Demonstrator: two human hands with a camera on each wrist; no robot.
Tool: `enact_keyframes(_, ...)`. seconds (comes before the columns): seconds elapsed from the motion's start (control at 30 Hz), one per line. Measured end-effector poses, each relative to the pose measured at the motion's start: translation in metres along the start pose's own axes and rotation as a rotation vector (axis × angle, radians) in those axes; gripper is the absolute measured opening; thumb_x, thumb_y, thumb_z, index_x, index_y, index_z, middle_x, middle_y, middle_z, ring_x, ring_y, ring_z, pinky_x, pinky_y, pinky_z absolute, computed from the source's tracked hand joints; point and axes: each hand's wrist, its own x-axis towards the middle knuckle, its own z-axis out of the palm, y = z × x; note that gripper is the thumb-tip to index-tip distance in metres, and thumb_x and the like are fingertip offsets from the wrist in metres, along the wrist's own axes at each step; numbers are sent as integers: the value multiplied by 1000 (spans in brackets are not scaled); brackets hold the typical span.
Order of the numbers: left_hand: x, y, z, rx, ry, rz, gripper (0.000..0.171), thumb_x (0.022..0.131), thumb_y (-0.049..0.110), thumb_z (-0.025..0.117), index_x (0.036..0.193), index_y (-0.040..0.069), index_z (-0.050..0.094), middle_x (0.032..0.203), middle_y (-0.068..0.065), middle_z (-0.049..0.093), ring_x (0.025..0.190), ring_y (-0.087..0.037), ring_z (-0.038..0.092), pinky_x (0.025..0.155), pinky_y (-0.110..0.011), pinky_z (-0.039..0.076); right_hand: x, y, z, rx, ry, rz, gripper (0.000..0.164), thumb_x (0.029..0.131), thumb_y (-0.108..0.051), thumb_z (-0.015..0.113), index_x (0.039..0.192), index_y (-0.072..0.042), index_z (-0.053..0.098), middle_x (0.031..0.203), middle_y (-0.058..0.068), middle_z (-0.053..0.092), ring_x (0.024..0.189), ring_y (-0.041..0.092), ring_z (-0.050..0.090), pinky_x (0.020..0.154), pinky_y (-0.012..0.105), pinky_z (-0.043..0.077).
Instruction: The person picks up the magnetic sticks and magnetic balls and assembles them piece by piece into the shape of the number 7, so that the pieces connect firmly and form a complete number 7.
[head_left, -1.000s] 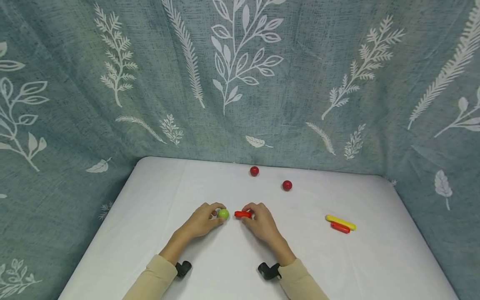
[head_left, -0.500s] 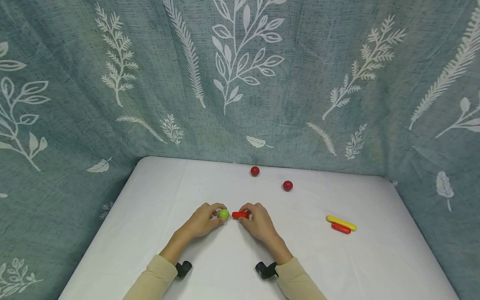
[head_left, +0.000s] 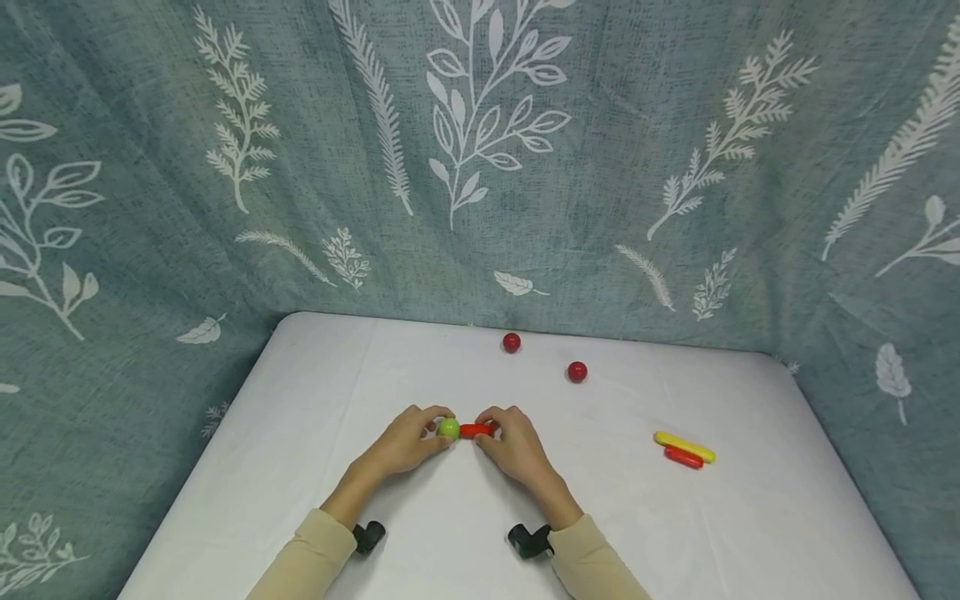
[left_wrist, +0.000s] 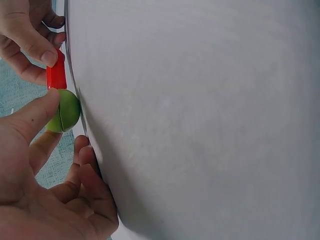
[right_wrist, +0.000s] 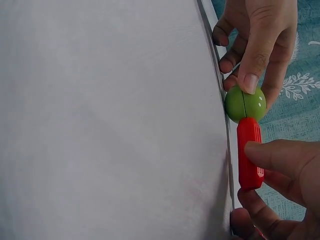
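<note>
My left hand (head_left: 407, 440) pinches a green ball (head_left: 448, 428) between thumb and fingers; a thin seam line runs round the ball in the left wrist view. My right hand (head_left: 517, 448) pinches a short red stick (right_wrist: 249, 155) with flat, ridged sides, thumb on top. One end of the red stick meets the green ball, so the two stand end to end between my hands. In the left wrist view, the red stick (left_wrist: 56, 72) shows just past my left thumb, partly covered by the right thumb.
Two red balls (head_left: 512, 342) (head_left: 577, 372) lie toward the back of the white table (head_left: 360, 367). At the right, a yellow stick (head_left: 685, 447) lies against a shorter red stick (head_left: 683, 457). A green leaf-patterned curtain (head_left: 465, 167) hangs behind the table.
My right hand has moved left with the red stick, closing the gap until its end meets the green ball. My left hand has stayed nearly still, holding the ball.
</note>
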Motion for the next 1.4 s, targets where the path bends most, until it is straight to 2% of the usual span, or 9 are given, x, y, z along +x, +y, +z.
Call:
enact_keyframes(0.57, 1, -1, -2, -10, -21, -14, 40, 92, 25, 73, 130, 19, 63, 103, -8, 58, 90, -22, 53, 72, -39, 46, -1, 2, 1, 3, 2, -4, 18, 88, -11, 77, 106, -10, 73, 86, 3, 56, 78, 17, 49, 66, 32, 42)
enact_keyframes(0.83, 4, -1, -2, -43, 10, 10, 35, 93, 21, 74, 126, 15, 66, 99, -4, 60, 81, -16, 54, 67, -34, 47, -2, 1, 1, 4, 8, -14, 17, 88, -11, 77, 105, -10, 73, 86, 4, 57, 77, 17, 49, 65, 32, 43)
enact_keyframes(1.13, 5, -1, -2, -68, 23, -17, 34, 91, 23, 76, 123, 15, 68, 95, 1, 61, 79, -15, 53, 66, -33, 46, -5, 7, -6, 21, 19, -15, 20, 89, -12, 76, 109, -10, 72, 90, 3, 59, 77, 18, 50, 65, 31, 44)
enact_keyframes(1.27, 6, -3, -2, -84, 25, -25, 33, 91, 23, 77, 122, 18, 68, 95, 2, 61, 79, -15, 54, 67, -33, 47, -7, 16, -16, 52, 50, 9, 21, 89, -12, 76, 110, -11, 72, 92, 4, 60, 77, 18, 49, 66, 32, 43)
enact_keyframes(1.4, 6, -5, -1, -93, 30, -32, 32, 90, 23, 77, 121, 19, 69, 94, 3, 61, 80, -15, 53, 67, -33, 47, -8, 29, -29, 101, 135, 39, 21, 89, -12, 76, 110, -13, 72, 93, 5, 61, 78, 18, 52, 67, 33, 44)
